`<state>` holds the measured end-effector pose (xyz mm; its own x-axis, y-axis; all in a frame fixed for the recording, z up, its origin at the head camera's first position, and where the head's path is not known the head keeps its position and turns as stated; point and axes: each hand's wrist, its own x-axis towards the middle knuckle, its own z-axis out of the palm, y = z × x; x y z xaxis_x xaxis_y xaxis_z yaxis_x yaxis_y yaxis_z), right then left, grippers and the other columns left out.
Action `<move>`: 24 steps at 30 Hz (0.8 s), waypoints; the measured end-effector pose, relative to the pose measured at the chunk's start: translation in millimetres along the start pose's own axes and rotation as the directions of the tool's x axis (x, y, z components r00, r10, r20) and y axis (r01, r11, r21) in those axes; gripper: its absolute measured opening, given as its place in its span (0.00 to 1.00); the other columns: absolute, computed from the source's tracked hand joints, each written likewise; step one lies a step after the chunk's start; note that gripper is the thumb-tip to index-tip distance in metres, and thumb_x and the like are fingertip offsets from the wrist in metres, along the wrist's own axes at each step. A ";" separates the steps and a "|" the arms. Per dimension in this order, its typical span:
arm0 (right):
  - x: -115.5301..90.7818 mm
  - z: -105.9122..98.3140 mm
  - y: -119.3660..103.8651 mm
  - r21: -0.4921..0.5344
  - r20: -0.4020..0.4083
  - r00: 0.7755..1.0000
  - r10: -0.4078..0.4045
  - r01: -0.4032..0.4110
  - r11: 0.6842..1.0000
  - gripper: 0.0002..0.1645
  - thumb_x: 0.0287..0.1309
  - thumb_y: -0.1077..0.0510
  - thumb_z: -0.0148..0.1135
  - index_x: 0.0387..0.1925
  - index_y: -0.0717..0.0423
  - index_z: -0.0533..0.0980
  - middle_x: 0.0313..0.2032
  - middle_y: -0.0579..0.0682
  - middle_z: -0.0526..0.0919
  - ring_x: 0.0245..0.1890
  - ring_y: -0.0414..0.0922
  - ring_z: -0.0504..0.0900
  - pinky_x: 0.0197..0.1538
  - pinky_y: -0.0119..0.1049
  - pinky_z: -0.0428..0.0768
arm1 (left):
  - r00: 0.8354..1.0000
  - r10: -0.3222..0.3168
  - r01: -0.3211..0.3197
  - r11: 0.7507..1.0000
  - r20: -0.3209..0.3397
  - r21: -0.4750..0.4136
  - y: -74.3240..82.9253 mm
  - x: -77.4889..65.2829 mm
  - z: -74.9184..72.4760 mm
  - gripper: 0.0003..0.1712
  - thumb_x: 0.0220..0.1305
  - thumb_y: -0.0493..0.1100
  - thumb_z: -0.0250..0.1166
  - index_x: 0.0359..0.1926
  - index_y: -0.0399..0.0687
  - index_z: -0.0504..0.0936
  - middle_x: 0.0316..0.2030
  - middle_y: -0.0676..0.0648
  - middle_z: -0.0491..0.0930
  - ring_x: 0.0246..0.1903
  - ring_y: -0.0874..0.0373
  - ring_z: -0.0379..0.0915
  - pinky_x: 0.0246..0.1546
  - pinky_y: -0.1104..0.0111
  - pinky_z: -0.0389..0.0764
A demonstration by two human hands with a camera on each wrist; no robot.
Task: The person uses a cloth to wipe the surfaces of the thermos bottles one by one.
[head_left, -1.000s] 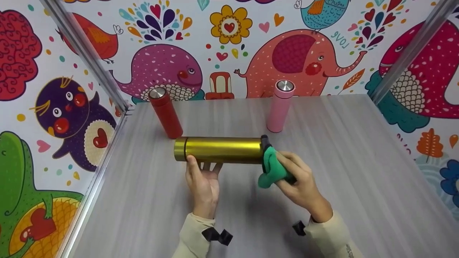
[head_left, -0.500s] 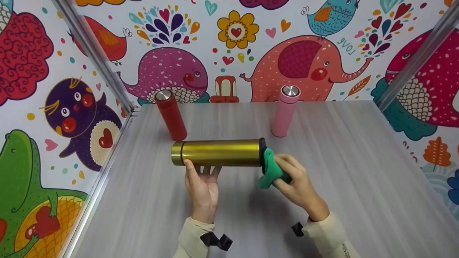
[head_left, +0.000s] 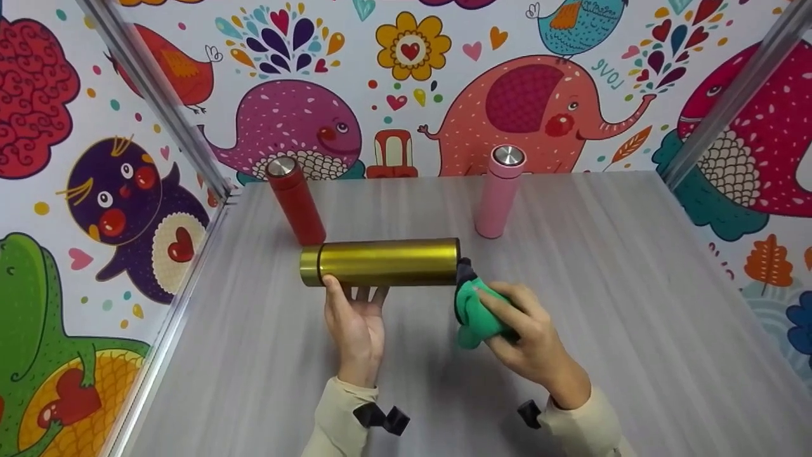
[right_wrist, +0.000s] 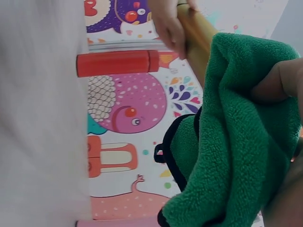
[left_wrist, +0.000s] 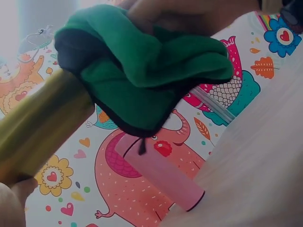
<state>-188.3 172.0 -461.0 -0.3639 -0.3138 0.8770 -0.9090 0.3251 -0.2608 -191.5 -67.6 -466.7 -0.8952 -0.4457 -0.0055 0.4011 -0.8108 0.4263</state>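
Note:
In the head view a gold thermos bottle [head_left: 390, 262] lies sideways above the table, its capped end to the left. My left hand [head_left: 357, 330] grips it near the cap, thumb in front and fingers behind. My right hand [head_left: 536, 336] holds a bunched green cloth [head_left: 479, 314] with dark edging at the bottle's right end. The left wrist view has the cloth [left_wrist: 142, 61] overlapping the end of the bottle [left_wrist: 45, 123]. Thick terry folds of the cloth [right_wrist: 241, 127] fill much of the right wrist view, with my right thumb pressed into them.
A red thermos [head_left: 297, 203] stands at the back left of the grey table [head_left: 254, 355], just behind the gold bottle's cap end. Farther right stands a pink thermos [head_left: 500, 193]. Patterned walls and metal corner posts [head_left: 152, 95] enclose the table.
The right hand with the cloth has moved slightly down along the bottle's end, so more of that end's rim shows. The left hand keeps its grip on the bottle.

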 end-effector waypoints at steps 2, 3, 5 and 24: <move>6.5 0.3 1.1 0.006 -0.023 1.000 -0.003 0.003 1.000 0.21 0.58 0.64 0.55 0.50 0.69 0.81 0.44 0.66 0.80 0.40 0.58 0.78 0.52 0.35 0.77 | 1.000 -0.010 0.010 1.000 0.005 0.011 -0.7 -1.5 -1.0 0.27 0.71 0.59 0.57 0.59 0.44 0.75 0.52 0.41 0.69 0.49 0.46 0.70 0.51 0.48 0.79; 9.2 0.5 2.6 0.012 -0.030 1.000 0.004 -0.004 1.000 0.21 0.57 0.64 0.55 0.51 0.70 0.81 0.44 0.66 0.80 0.41 0.59 0.78 0.53 0.34 0.77 | 1.000 -0.016 0.015 1.000 0.008 0.015 -1.1 -2.5 -1.7 0.27 0.71 0.59 0.57 0.60 0.45 0.75 0.53 0.41 0.69 0.50 0.46 0.70 0.52 0.48 0.78; 13.6 1.1 7.0 0.023 -0.032 0.999 0.028 -0.027 0.999 0.24 0.54 0.66 0.56 0.53 0.71 0.79 0.45 0.67 0.79 0.42 0.58 0.79 0.54 0.32 0.76 | 1.000 -0.026 0.026 0.999 0.012 0.020 -1.8 -4.6 -2.3 0.28 0.71 0.60 0.56 0.61 0.45 0.73 0.53 0.41 0.68 0.51 0.46 0.70 0.53 0.47 0.78; 7.7 6.3 0.7 0.073 0.023 0.997 0.069 -0.070 0.995 0.24 0.47 0.73 0.58 0.50 0.74 0.80 0.45 0.68 0.79 0.40 0.58 0.80 0.54 0.27 0.76 | 0.999 0.007 -0.008 1.000 -0.036 -0.013 3.2 -4.2 1.2 0.29 0.70 0.60 0.58 0.58 0.42 0.75 0.51 0.41 0.70 0.46 0.47 0.71 0.50 0.51 0.79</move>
<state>-193.0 164.2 -457.0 -0.4301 -0.3117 0.8473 -0.8936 0.2805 -0.3504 -186.6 -67.9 -464.2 -0.8846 -0.4651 -0.0351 0.4106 -0.8122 0.4144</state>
